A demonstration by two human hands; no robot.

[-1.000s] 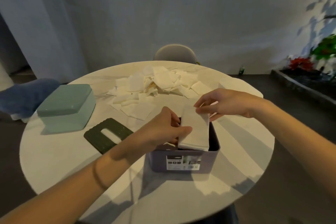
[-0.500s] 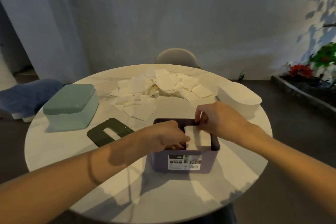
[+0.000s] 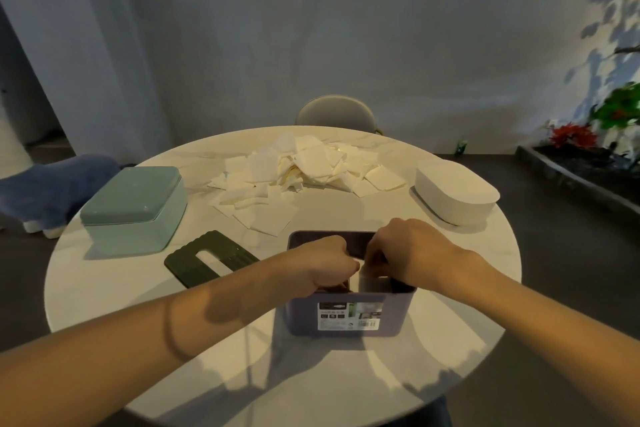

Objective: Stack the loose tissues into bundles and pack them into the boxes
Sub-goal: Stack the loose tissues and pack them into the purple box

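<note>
- Sunk deeper since a second ago: tissue bundle (image 3: 372,282), then standing tall above the rim, now down inside the purple box (image 3: 349,317), only a white strip showing between the two hands.
- Both hands lower as well, knuckles level with the box rim.
- Left hand (image 3: 327,265) curled over the box's left half, fingertips hidden inside; pinching the bundle or merely beside it, cannot tell.
- Right hand (image 3: 412,256) curled over the right half, fingers bent down onto the bundle's top edge and gripping it.
- Purple box near the front of the round white table (image 3: 138,305), lidless, printed label on its near wall.
- Dark green slotted lid (image 3: 211,258) flat on the table just left of the box.
- Mint green box (image 3: 133,210) farther left, lid closed.
- White oval box (image 3: 455,192) at the right edge, well apart from the purple one.
- Loose tissues (image 3: 301,172) heaped beyond the purple box, some spread flat toward it.
- Chair back (image 3: 334,111) behind the far table edge.
- Blue fluffy cushion (image 3: 52,184) off to the left.
- Red flower and green leaves (image 3: 595,125) in a planter at the right.
</note>
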